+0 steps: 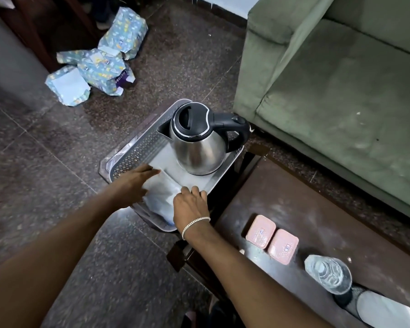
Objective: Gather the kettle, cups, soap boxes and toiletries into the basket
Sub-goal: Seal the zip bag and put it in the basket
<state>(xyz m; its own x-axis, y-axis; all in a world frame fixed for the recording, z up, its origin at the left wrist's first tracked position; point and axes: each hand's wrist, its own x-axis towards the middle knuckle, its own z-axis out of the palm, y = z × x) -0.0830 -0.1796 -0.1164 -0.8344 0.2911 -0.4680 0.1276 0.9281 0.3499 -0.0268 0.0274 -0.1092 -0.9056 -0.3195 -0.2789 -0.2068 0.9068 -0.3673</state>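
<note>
A grey perforated basket (128, 147) sits at the end of a dark wooden table. A steel kettle (197, 143) with a black lid and handle stands upright in its far half. At the near end lies a white translucent packet (161, 197). My left hand (133, 185) rests flat on the packet's left side, fingers stretched out. My right hand (189, 204), with a silver bracelet, curls its fingers over the packet's right edge. Two pink soap boxes (260, 230) (283, 246) lie side by side on the table. A clear glass cup (328, 273) stands near them.
A dark wooden table (294, 197) runs along a green sofa (341, 91) on the right. Blue patterned wrapped parcels (100, 60) lie on the stone floor at the far left. A white rounded item (384, 311) sits at the lower right corner.
</note>
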